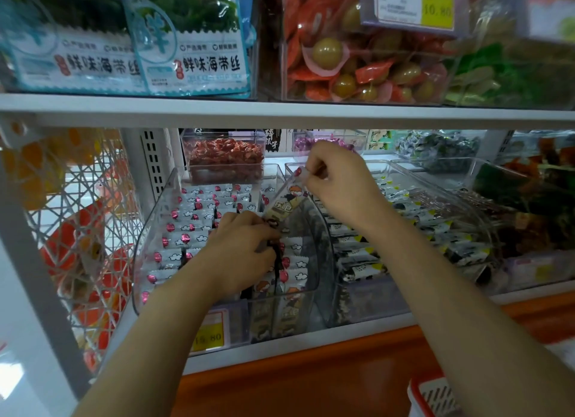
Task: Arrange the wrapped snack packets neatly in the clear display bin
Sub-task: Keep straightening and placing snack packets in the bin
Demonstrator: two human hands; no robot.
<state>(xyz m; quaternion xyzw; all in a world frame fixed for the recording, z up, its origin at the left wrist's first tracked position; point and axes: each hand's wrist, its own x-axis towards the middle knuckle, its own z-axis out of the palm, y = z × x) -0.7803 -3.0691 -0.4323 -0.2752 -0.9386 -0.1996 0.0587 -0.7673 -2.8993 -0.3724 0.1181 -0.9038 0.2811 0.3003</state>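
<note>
Shop shelving surrounds us; the clear bin (146, 255) sits on the lower shelf (311, 342), its left side already lined with rows of packets (186, 239). Our right grip (339, 183) pinches one packet (284, 203) by its crimped top end, above the bin's right side. Our left grip (245, 248) rests curled among the rows; we cannot tell whether it holds anything. We judge the packets light, thin and slippery in their film, so the crimped ends look the surest place to pinch.
</note>
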